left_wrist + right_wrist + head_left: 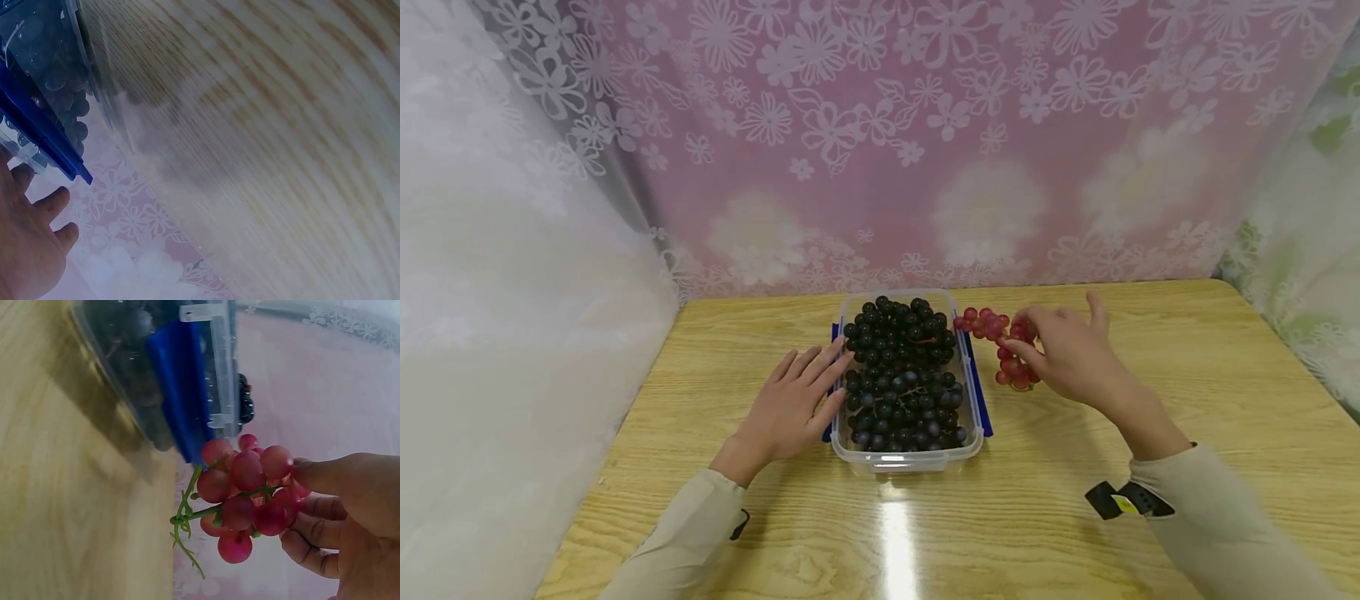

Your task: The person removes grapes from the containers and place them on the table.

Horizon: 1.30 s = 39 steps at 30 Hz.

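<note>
Gripping hand, head view: one right hand point(1071, 358) pinched one red grape bunch point(1017, 371).
Container, head view: one clear container point(859, 456) stood left of the grip, holding two dark grape bunches point(902, 408), flanked by two blue latches point(981, 408).
Far side, head view: one left hand point(790, 404) rested straight fingers at its rim.
Left wrist view: fingers extended near one latch.
Red bunch, right wrist view: green stem point(199, 513) jutted beyond the grip.

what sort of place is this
Probably a small curtained-off work spot indoors, though whether in a home or elsewhere I can't tell. A pink flowered curtain hangs behind a wood-grain table, and a pale cloth closes off the left side.
</note>
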### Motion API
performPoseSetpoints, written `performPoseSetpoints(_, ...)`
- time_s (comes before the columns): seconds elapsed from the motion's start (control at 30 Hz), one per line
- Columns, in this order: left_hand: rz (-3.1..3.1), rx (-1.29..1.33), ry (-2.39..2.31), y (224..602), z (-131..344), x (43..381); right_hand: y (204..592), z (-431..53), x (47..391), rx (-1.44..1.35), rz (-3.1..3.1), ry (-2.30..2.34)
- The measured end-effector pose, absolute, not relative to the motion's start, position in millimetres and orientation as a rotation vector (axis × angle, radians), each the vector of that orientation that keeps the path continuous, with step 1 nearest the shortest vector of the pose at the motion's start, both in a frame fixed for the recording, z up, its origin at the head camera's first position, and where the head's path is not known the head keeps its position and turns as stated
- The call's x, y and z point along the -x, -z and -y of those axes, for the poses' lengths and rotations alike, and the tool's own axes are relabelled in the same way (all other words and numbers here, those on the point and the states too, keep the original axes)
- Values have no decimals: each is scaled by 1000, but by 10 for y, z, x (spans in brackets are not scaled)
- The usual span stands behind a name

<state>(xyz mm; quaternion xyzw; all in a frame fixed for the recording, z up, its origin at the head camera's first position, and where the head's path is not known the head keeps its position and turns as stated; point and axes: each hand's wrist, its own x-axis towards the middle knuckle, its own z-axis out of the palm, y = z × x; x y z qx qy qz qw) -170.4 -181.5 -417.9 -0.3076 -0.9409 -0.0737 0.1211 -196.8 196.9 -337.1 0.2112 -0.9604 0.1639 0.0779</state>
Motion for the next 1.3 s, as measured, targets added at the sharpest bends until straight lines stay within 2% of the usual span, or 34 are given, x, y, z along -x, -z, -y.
performPoseSetpoints(0.4,2724,891,148,4146,1810,1701,3765,-2015,1903,-392,2981,-633)
performPoseSetpoints(0.63,2731,892,110,4110,1801,1703,3949,-2001,1853,-354,3048,-636)
performPoseSetpoints(1.3,2688,886,44,4079,1778,1715,3986,-1945,1841,-343,3129,-536)
